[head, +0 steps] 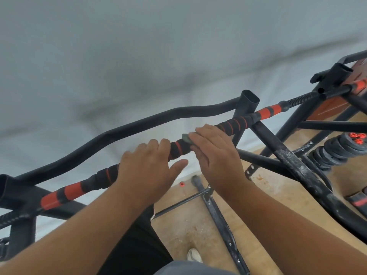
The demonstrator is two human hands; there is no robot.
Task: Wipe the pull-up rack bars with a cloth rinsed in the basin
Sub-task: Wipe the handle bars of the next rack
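A black pull-up bar with red foam grip bands (234, 125) runs diagonally from lower left to upper right. My left hand (147, 167) wraps over the bar's middle, fingers curled on top and thumb sticking out below. Just to its right, my right hand (214, 151) presses a small grey cloth (186, 138) against the bar; only a corner of the cloth shows past the fingers. A curved black bar (139, 122) lies behind, parallel to the first. No basin is in view.
Black rack legs and struts (286, 153) cross below right over a dusty wooden floor (190, 227). A stack of black weight plates (337, 149) lies at right. A pale wall (139, 46) fills the background. My shoe (194, 255) shows at the bottom.
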